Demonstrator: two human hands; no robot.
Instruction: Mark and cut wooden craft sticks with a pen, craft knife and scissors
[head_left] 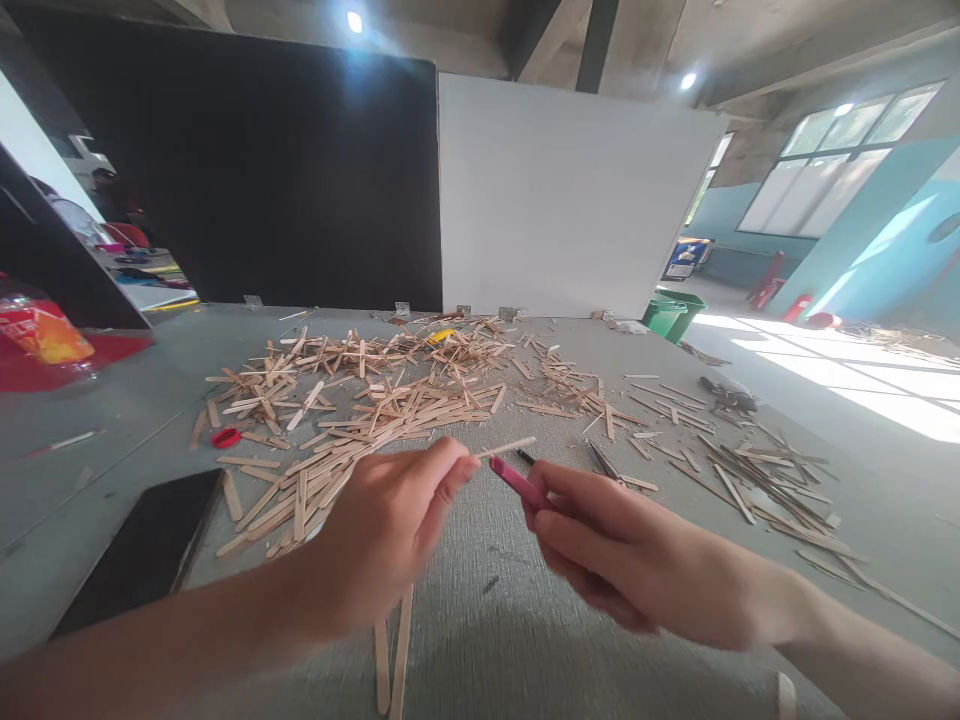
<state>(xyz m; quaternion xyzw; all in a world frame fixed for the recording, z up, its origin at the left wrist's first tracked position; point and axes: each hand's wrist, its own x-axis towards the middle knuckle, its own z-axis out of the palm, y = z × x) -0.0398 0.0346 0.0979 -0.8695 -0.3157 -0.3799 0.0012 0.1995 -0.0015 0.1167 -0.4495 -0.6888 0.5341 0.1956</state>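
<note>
stick heap (375,400), red cap (225,437) — black slab (142,555)

Right hand (600,545) hides the pink tool's (516,482) handle.

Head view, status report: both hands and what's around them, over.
Left hand pinches a thin wooden stick. Right hand grips a pink cutter, tip beside the stick. Stick pile behind; two sticks below.

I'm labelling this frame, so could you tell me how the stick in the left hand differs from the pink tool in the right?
The thin stick is pale bare wood; the pink tool is coloured, thicker, with a dark tip. The left hand pinches the stick by its end; the right hand wraps the tool. Both are held above the table.
</note>
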